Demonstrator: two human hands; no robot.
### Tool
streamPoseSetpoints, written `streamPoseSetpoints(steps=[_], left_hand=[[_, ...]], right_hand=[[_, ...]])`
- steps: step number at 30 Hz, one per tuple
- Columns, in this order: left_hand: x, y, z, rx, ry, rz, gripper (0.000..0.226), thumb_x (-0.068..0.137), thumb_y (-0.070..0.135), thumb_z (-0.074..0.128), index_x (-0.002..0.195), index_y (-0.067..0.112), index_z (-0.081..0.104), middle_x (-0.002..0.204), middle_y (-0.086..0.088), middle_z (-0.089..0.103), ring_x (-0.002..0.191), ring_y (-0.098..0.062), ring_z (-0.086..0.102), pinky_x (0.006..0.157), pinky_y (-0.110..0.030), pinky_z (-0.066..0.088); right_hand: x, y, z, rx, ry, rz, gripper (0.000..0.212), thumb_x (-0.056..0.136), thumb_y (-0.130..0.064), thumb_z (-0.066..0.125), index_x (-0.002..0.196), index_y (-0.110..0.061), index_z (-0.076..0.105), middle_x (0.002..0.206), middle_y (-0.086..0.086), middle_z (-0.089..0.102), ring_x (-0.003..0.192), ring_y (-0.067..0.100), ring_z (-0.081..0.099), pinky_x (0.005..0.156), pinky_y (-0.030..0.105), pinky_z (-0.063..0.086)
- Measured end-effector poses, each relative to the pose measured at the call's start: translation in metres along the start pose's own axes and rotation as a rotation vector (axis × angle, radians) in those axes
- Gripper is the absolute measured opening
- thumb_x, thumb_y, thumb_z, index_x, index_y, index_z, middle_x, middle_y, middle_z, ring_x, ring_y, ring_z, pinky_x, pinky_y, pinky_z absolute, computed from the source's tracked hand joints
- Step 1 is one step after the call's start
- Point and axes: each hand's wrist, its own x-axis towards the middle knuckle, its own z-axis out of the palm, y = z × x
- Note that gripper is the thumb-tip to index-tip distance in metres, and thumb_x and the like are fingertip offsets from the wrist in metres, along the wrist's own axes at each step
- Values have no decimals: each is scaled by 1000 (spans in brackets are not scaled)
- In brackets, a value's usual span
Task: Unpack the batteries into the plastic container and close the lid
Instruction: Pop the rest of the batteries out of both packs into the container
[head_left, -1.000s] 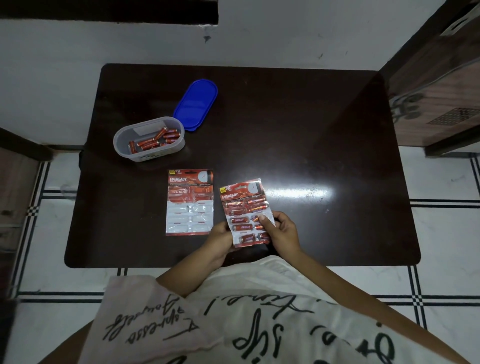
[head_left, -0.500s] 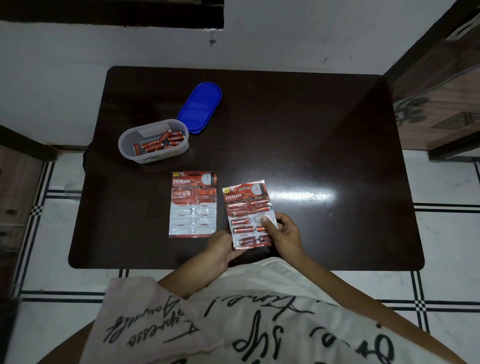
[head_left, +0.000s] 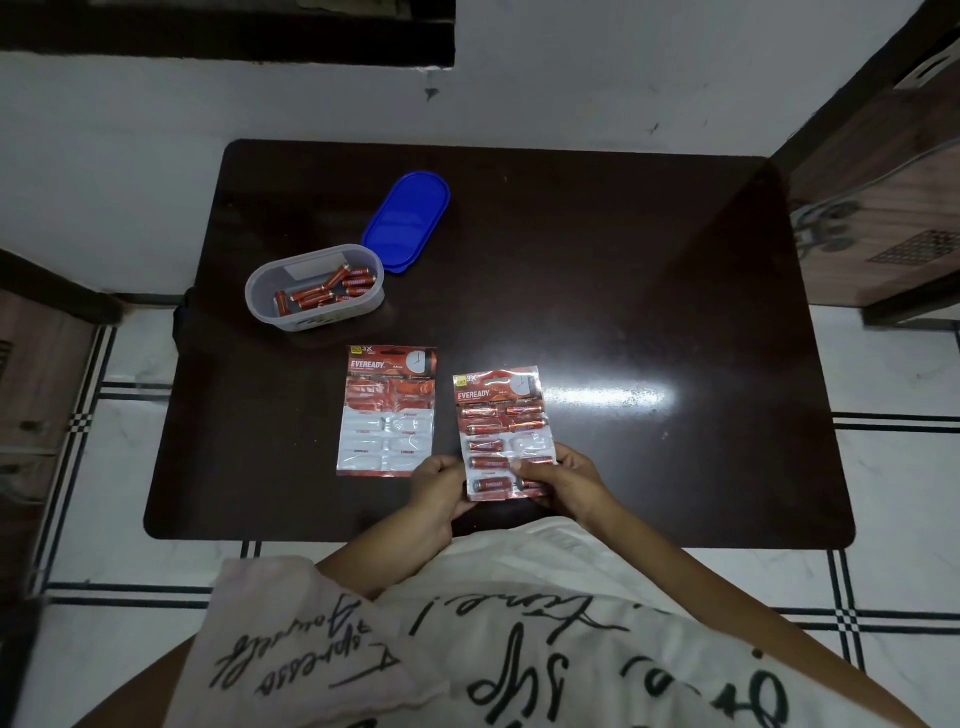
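The held blister pack (head_left: 501, 434) sits over the near edge of the tabletop (head_left: 623, 286), directly in front of us. Our left hand (head_left: 439, 491) keeps its grip closed on the pack's lower left edge. Our right hand (head_left: 563, 480) keeps its grip closed on the lower right corner, thumb on the front face. Most cells in this pack hold a battery; one right-side cell is empty.

We judge the task to be roughly midway: the filled cells must be emptied and the lid fitted.

The flat blister pack (head_left: 387, 410) lies just left of the held one. Its lower cells are empty; the upper ones we cannot tell.

The plastic container (head_left: 260, 301), far left, holds several loose batteries (head_left: 327, 291). The blue lid (head_left: 408, 221) lies off, just beside it.
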Motion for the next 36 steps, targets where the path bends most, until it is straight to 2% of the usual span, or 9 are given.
streamPoseSetpoints(steps=[8,13,16,21,26,29,31,34,36], left_hand=[[-4,4,-12,114,55,133,8,96,6,56,99,-2,57,85,-14,68,70,-21,70,51,-21,55],[-2,2,-15,174,3,136,19,100,12,50,107,-1,62,93,-16,70,83,-26,70,67,-25,58],[0,5,-15,195,26,153,21,103,16,43,105,3,59,86,-14,63,78,-25,68,68,-26,57],[3,14,-19,67,23,115,24,102,17,35,91,4,52,87,-17,64,76,-30,69,68,-33,58],[2,25,-22,-47,-158,-83,25,90,15,40,73,5,54,73,-15,62,65,-29,64,63,-36,57],[4,24,-20,143,-219,-123,46,93,46,43,76,7,59,75,-12,60,63,-25,62,58,-30,56],[4,20,-17,281,-266,-110,56,85,65,55,90,10,66,81,-10,66,61,-20,61,59,-28,56],[4,12,-11,355,-303,-40,42,79,46,74,109,17,67,88,-4,70,58,-14,58,57,-23,51],[4,8,-6,320,-258,-23,37,83,44,72,108,17,68,84,-4,70,55,-14,56,56,-23,48]], right_hand=[[1,-1,-3,-18,0,-11,43,78,-1,78,119,-5,66,113,17,73,102,36,71,91,49,56],[1,-4,-1,-22,3,-20,42,79,-1,76,119,-5,66,112,15,74,102,35,71,86,44,59],[1,-5,0,20,11,-15,41,79,0,75,119,-5,66,112,15,74,101,35,71,85,44,58],[1,-16,5,122,22,-28,33,82,5,70,114,-5,67,108,16,74,91,28,74,69,33,60],[1,-19,5,135,26,-30,34,82,7,69,113,-4,67,105,15,74,84,24,75,66,31,60],[2,-16,5,119,19,-25,35,81,6,70,115,-4,67,108,16,74,88,26,74,68,32,60],[1,-15,6,98,14,-28,36,80,5,72,115,-4,67,108,17,74,89,28,74,68,32,59],[2,-12,5,64,8,-38,40,77,6,74,115,-3,67,109,20,73,92,33,72,74,37,59],[3,-10,4,43,10,-42,42,75,6,76,115,-2,67,110,21,73,97,38,71,84,44,58]])
